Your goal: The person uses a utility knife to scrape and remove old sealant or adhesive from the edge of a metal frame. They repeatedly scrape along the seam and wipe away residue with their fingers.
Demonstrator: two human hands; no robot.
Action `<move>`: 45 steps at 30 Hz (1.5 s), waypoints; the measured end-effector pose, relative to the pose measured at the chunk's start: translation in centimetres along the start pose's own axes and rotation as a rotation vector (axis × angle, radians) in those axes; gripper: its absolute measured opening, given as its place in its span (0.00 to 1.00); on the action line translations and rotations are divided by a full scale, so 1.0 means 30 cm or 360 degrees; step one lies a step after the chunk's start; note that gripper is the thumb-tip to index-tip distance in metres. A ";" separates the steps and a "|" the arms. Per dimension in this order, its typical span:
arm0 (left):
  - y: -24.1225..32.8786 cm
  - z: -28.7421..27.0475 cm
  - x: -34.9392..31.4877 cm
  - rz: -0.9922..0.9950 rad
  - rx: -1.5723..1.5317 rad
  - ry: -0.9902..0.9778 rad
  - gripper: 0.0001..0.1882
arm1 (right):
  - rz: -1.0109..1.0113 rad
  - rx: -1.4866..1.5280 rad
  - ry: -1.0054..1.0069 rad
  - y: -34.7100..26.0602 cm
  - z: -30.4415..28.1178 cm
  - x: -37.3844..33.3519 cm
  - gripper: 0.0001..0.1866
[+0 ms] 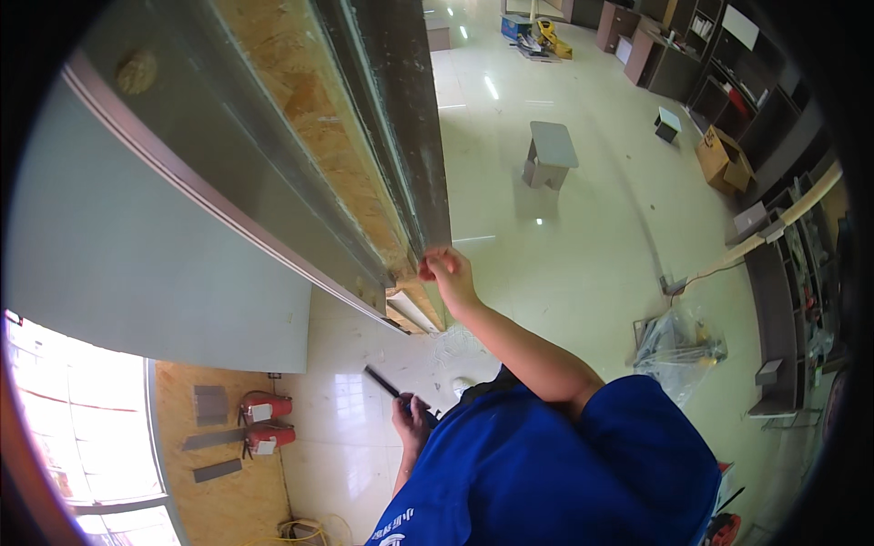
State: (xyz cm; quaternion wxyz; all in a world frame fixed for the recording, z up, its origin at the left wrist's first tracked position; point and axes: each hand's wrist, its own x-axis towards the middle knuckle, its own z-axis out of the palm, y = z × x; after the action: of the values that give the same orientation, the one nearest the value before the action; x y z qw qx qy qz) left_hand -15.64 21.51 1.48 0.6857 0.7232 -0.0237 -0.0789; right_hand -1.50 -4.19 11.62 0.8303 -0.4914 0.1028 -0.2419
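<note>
The right hand [446, 271] pinches the lower edge of the grey metal strip [414, 136] overhead, the left hand [410, 417] grips a black tool [387, 384] below; a slipping pinch could cut fingertips.

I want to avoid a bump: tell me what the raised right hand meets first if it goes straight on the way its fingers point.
The right hand already pinches the lower edge of the grey metal strip; just beyond it lies the chipboard panel.
</note>
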 end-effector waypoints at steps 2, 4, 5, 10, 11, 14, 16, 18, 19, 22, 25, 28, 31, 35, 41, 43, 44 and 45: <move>0.147 0.065 0.057 0.0186 0.0155 -0.0123 0.03 | 0.0295 -0.0023 -0.0204 0.021 -0.046 -0.106 0.09; 0.276 0.129 0.111 0.0248 0.0000 -0.0241 0.03 | 0.0626 -0.0004 -0.0423 0.063 -0.117 -0.238 0.15; 0.335 0.165 0.137 0.0302 -0.0094 -0.0284 0.03 | 0.0813 0.0035 -0.0527 0.087 -0.151 -0.298 0.20; 0.460 0.351 0.280 0.0442 -0.0048 -0.0360 0.04 | 0.1372 0.0641 -0.0587 -0.002 -0.191 -0.456 0.24; 0.454 0.397 0.302 0.0394 -0.0147 -0.0397 0.05 | 0.1331 0.0652 -0.0506 0.018 -0.222 -0.448 0.23; 0.419 0.507 0.364 0.0312 -0.0158 -0.0431 0.07 | 0.1182 0.0793 -0.0186 0.093 -0.285 -0.400 0.20; 0.380 0.563 0.409 0.0253 -0.0128 -0.0552 0.09 | 0.1227 0.1061 -0.0090 0.130 -0.342 -0.351 0.17; 0.327 0.601 0.459 0.0231 -0.0150 -0.0651 0.10 | 0.1157 0.1158 -0.0038 0.142 -0.370 -0.310 0.15; 0.322 0.619 0.472 0.0222 -0.0127 -0.0667 0.11 | 0.1158 0.1147 -0.0013 0.146 -0.384 -0.299 0.15; 0.293 0.662 0.518 0.0202 -0.0035 -0.0728 0.14 | 0.1177 0.1077 0.0127 0.129 -0.409 -0.266 0.16; 0.248 0.685 0.558 0.0105 0.0001 -0.0654 0.14 | 0.1231 0.1045 0.0136 0.169 -0.455 -0.212 0.17; 0.206 0.703 0.591 -0.0089 -0.0128 -0.0609 0.14 | 0.1334 0.0989 0.0154 0.190 -0.500 -0.163 0.17; 0.179 0.729 0.630 -0.0172 -0.0157 -0.0513 0.14 | 0.1446 0.0989 0.0130 0.217 -0.521 -0.106 0.17; 0.166 0.756 0.655 -0.0341 -0.0026 -0.0320 0.15 | 0.1511 0.0955 0.0113 0.247 -0.544 -0.002 0.16; 0.198 0.794 0.680 -0.0358 0.0073 -0.0174 0.20 | 0.1442 0.0915 0.0100 0.251 -0.522 0.093 0.15; 0.230 0.804 0.688 -0.0343 0.0015 -0.0190 0.20 | 0.1443 0.0932 0.0096 0.245 -0.519 0.118 0.15; 0.228 0.806 0.691 -0.0369 -0.0006 -0.0175 0.21 | 0.1447 0.0919 0.0057 0.252 -0.525 0.125 0.15; 0.210 0.802 0.692 -0.0414 -0.0044 -0.0132 0.20 | 0.1450 0.0906 0.0020 0.259 -0.530 0.129 0.15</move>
State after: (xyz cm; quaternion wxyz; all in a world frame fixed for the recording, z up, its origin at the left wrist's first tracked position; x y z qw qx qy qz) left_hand 1.77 -5.59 4.93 0.6781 0.7067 0.0430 -0.1971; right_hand -2.31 -15.22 -2.73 0.9510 -0.1511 0.2409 0.1215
